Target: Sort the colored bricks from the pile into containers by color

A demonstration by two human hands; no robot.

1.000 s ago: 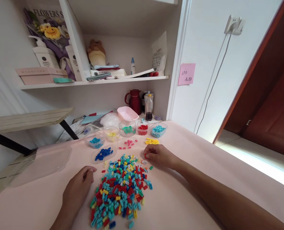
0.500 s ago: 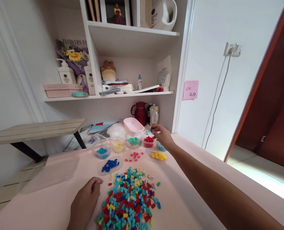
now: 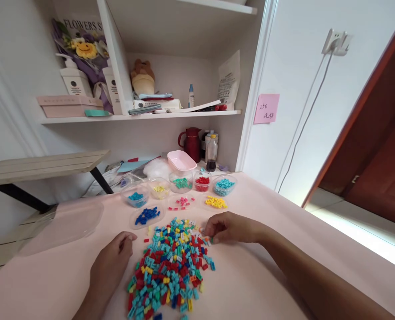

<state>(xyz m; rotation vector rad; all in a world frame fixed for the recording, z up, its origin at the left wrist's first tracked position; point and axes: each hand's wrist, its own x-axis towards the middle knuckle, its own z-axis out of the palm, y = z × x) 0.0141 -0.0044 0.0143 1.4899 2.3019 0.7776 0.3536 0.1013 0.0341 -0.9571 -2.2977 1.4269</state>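
Note:
Small plastic building bricks [image 3: 175,262] in many colours lie in a loose heap on the pink tabletop. At the heap's upper right edge is my right hand [image 3: 229,227], its fingers bent down and the thumb a little apart. A green brick [image 3: 211,240] lies by that thumb, and white and orange bricks are close to the fingertips. Nothing shows in the right hand. My left hand [image 3: 112,260] rests left of the heap, fingers curled in and thumb against them, with no brick visible in it. A red brick [image 3: 146,240] lies just right of it.
Behind the heap, clear containers hold sorted bricks: dark blue [image 3: 147,216], pink [image 3: 183,202], yellow [image 3: 216,202], red [image 3: 202,183], light blue [image 3: 224,186] and others. Farther back stand a pink basin [image 3: 181,161], red jug [image 3: 192,144] and bottle [image 3: 211,153]. A clear lid [image 3: 64,226] lies left.
My right hand has come back from the containers at the rear right to the heap's upper right edge. My left hand stays beside the heap. The view has tilted down.

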